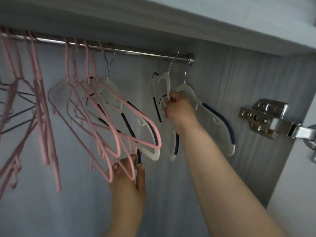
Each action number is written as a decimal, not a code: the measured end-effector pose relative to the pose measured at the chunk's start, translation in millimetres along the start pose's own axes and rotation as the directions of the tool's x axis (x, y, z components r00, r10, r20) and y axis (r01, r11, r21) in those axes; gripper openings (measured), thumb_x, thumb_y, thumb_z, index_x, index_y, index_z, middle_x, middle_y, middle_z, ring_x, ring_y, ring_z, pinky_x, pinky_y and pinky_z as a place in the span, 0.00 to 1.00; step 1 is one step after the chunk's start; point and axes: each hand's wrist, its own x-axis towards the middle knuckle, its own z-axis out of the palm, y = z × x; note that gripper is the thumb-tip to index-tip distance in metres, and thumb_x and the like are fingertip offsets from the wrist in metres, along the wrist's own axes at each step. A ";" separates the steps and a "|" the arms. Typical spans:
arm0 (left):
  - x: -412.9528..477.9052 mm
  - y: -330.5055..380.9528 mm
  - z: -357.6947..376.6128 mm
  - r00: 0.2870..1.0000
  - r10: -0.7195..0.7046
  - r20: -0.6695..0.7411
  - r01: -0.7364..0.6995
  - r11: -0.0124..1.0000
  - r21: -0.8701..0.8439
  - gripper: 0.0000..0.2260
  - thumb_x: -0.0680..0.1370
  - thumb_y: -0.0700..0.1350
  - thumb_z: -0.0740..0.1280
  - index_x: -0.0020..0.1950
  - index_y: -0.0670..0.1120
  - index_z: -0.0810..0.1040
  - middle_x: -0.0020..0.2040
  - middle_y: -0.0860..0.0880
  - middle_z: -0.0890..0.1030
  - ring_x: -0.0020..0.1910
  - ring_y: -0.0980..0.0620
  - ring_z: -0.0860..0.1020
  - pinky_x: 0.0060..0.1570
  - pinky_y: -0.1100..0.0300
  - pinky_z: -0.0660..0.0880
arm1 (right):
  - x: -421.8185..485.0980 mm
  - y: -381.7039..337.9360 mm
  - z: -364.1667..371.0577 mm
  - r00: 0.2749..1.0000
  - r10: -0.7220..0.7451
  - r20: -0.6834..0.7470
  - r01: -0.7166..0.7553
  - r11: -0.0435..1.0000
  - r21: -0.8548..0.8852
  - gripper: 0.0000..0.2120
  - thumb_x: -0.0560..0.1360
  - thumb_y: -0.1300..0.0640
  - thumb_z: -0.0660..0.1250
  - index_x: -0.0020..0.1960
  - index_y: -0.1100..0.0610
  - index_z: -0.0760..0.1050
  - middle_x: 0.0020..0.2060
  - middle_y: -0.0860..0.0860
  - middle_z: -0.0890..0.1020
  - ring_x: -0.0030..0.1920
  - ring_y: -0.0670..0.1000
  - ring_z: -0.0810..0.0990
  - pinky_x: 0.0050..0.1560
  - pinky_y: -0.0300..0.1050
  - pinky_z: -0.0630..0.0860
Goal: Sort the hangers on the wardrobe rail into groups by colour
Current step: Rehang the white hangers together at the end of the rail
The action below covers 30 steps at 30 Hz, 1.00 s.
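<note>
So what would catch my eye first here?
Probably the tangle of pink hangers on the rail, mixed with white ones, and the left hand touching their lower ends. To the right, the right hand grips a white hanger. A shiny hinge sits on the right wall.

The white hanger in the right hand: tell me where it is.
In the head view it hangs right of centre on the rail, with the right hand gripping the white hanger, just left of the last white-and-blue hanger by the rail's end.
</note>
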 end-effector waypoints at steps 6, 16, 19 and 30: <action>-6.1 -7.3 5.5 1.000 0.008 0.002 -0.008 1.000 -0.014 0.15 0.76 0.51 0.59 0.60 0.47 0.72 0.48 0.50 0.74 0.49 0.55 0.69 0.52 0.70 0.63 | 27.9 13.0 4.5 0.998 0.050 0.037 -0.045 0.990 -0.137 0.08 0.78 0.66 0.53 0.49 0.64 0.71 0.39 0.55 0.72 0.35 0.50 0.70 0.35 0.38 0.67; -10.8 2.9 15.0 0.996 -0.072 0.043 0.074 0.997 -0.026 0.20 0.74 0.59 0.51 0.66 0.60 0.62 0.56 0.39 0.76 0.52 0.47 0.74 0.54 0.59 0.72 | -53.3 -6.0 6.6 0.784 -0.621 0.004 0.526 0.661 -0.535 0.19 0.75 0.69 0.56 0.64 0.64 0.72 0.62 0.60 0.76 0.61 0.57 0.75 0.58 0.32 0.63; -11.7 9.3 14.5 0.998 -0.046 0.044 0.048 0.998 -0.037 0.20 0.75 0.51 0.57 0.67 0.54 0.66 0.54 0.42 0.76 0.50 0.57 0.72 0.55 0.70 0.65 | -78.0 -10.6 17.6 0.891 -0.340 0.300 0.434 0.832 -0.346 0.17 0.80 0.60 0.53 0.67 0.58 0.70 0.62 0.54 0.76 0.60 0.51 0.75 0.51 0.29 0.64; -14.3 25.3 -4.5 0.992 0.006 0.124 -0.001 0.999 -0.033 0.16 0.75 0.50 0.54 0.63 0.58 0.63 0.53 0.59 0.66 0.52 0.57 0.72 0.53 0.65 0.69 | -82.2 -1.8 46.4 0.967 -0.139 0.213 0.130 0.990 0.056 0.15 0.80 0.62 0.52 0.63 0.62 0.70 0.48 0.52 0.75 0.48 0.49 0.74 0.53 0.41 0.70</action>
